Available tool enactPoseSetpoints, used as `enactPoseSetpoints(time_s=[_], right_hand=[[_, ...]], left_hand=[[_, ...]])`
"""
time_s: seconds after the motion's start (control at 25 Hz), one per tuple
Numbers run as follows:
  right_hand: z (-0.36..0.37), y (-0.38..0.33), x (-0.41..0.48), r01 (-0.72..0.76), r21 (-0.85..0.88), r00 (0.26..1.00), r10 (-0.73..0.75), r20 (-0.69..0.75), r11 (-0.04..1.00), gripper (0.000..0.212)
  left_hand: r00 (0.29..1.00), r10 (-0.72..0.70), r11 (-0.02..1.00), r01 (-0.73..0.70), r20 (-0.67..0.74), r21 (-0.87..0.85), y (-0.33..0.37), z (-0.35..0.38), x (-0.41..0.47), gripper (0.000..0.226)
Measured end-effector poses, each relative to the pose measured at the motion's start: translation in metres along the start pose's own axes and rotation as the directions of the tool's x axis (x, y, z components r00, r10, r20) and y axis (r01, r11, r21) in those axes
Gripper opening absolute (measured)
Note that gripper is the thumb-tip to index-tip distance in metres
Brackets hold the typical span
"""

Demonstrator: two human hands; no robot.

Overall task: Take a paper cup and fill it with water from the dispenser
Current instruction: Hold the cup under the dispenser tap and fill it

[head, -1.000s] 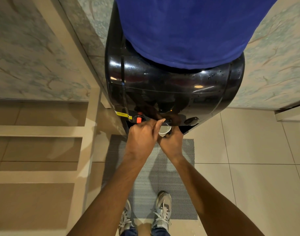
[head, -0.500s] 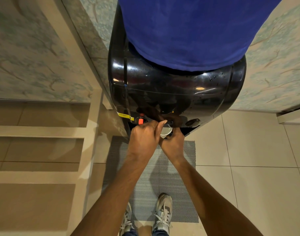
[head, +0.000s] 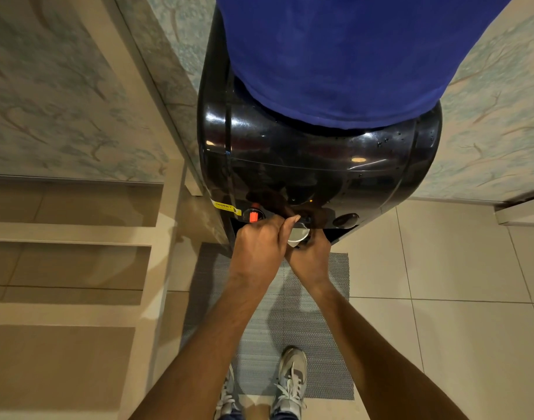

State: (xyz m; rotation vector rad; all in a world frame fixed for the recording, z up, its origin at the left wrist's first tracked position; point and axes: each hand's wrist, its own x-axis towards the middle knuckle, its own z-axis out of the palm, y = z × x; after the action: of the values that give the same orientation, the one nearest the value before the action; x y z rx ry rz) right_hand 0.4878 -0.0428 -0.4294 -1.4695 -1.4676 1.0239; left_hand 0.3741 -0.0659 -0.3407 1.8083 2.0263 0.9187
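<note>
A white paper cup sits under the middle tap of the black water dispenser. My right hand is wrapped around the cup from below and mostly hides it; only the rim and inside show. Just left of the cup, my left hand has its fingers curled and its thumb stretched onto the middle tap. Whether water is flowing cannot be seen. A blue cloth covers the bottle on top of the dispenser.
A red tap is left of my hands and a dark tap to the right. I stand on a grey mat on a tiled floor. Steps rise on the left, and patterned walls flank the dispenser.
Both hands and the cup stay at the middle tap. Only the camera view has shifted slightly.
</note>
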Motion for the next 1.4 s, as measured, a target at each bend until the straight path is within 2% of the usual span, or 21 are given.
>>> enactPoseSetpoints(time_s=[0.2,0.4,0.96,1.24,1.4], right_hand=[[0.000,0.003,-0.002,-0.016,0.000,1.000,0.016,-0.015,1.000,0.055],[0.001,0.010,-0.002,-0.035,-0.002,0.999,0.034,-0.009,0.999,0.054],[0.005,0.018,-0.002,-0.057,-0.030,0.998,0.056,-0.018,0.998,0.059],[0.006,0.016,-0.002,-0.069,0.014,0.997,0.069,-0.030,0.998,0.066],[0.006,0.014,-0.002,-0.061,0.008,0.998,0.061,-0.028,0.998,0.060]], left_hand=[[1.000,-0.014,1.000,0.014,0.020,0.013,0.001,-0.001,0.000,0.036],[0.999,-0.028,0.999,0.027,0.041,0.028,0.002,-0.003,0.000,0.038],[0.998,-0.031,0.999,0.029,0.054,0.038,0.005,-0.006,0.000,0.037],[0.998,-0.042,0.999,0.041,0.052,0.019,0.005,-0.005,0.000,0.037],[0.997,-0.048,0.999,0.046,0.059,0.028,0.005,-0.004,0.000,0.037]])
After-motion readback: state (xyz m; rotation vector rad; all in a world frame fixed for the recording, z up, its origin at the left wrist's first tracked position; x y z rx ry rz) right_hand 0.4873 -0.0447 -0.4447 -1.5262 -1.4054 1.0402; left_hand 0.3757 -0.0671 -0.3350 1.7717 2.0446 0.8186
